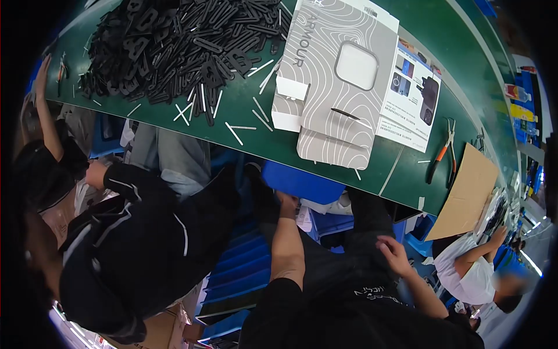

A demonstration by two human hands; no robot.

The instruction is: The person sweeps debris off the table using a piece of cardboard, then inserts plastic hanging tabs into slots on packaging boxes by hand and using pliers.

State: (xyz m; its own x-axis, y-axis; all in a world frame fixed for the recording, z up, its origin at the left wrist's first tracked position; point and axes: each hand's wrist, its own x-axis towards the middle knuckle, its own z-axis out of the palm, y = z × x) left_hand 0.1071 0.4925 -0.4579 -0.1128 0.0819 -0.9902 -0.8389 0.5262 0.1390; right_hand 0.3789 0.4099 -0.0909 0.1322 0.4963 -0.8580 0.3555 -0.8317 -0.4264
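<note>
Below the table edge, my left hand [286, 201] is beside a blue bin [302, 181]; its fingers are mostly hidden, and what it touches cannot be made out. My right hand [395, 256] hovers over my dark-clothed lap, fingers loosely curled and apart, with nothing in it. On the green table [244, 152] in front lie flat grey-white boxes [325, 75] with wavy lines and a rounded window. A thin dark piece [347, 113] rests on them. A printed white sheet [410, 96] sticks out at their right.
A large heap of black plastic parts [174, 46] covers the table's left side, with white strips [234, 134] scattered around. Orange-handled pliers [444, 152] and a cardboard piece [465, 192] lie at the right. A co-worker in black [139, 232] sits close at left; other people are farther off.
</note>
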